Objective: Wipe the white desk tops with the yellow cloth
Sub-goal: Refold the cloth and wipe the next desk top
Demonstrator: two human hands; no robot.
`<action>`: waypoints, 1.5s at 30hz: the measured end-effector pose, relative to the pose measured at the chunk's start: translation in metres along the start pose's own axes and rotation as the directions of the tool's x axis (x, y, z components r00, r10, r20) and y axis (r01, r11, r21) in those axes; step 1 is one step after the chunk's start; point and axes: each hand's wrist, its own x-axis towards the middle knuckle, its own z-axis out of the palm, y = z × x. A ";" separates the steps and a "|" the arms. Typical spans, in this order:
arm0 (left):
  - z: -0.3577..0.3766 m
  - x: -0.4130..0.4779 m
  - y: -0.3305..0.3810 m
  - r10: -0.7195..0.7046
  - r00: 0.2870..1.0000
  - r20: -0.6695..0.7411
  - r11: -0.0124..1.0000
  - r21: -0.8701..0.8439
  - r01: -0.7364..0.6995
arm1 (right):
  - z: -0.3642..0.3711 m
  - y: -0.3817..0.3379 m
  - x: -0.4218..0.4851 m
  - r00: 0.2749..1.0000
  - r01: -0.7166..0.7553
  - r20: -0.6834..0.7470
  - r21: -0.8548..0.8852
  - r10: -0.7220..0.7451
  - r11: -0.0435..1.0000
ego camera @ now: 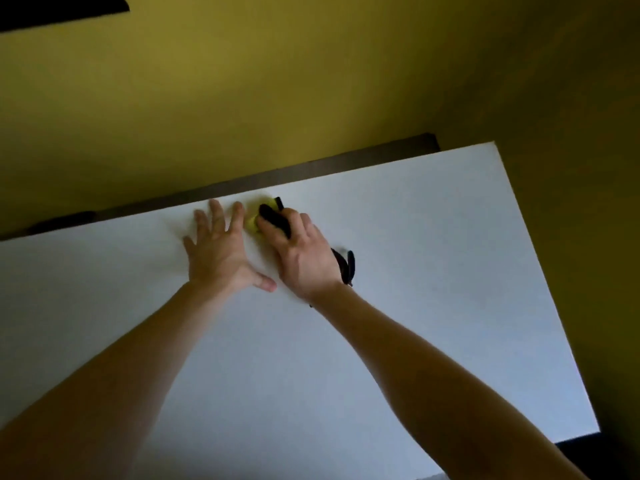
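The white desk top point(433, 271) fills the lower part of the head view. My left hand point(216, 252) rests flat on it near the back edge, fingers spread. Right beside it, my right hand point(304, 258) grips the yellow cloth point(252, 226). Only a small blurred bit of the cloth shows past the fingertips, touching the desk. A black object point(275, 219) lies across those fingers, and more black pieces point(347, 266) stick out by the wrist. What the black thing is cannot be made out.
A yellow-olive wall point(277, 98) rises behind the desk, with a dark strip point(311, 168) along the desk's back edge. The desk's right edge runs diagonally down to a corner point(597, 431), with dark floor beyond it.
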 end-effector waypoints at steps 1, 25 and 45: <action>0.001 -0.001 0.000 0.002 1.000 -0.012 1.000 0.008 -0.002 | -0.001 0.007 0.004 0.995 0.088 0.041 0.006 -0.088 0.996; 0.000 -0.003 -0.009 0.106 0.994 -0.036 0.993 0.062 -0.104 | -0.090 0.185 -0.008 0.664 -0.715 -0.385 -0.073 0.641 0.696; 0.000 -0.026 0.037 0.258 0.965 -0.047 0.966 0.048 -0.256 | -0.109 0.237 -0.016 0.557 -0.775 -0.494 -0.019 0.667 0.632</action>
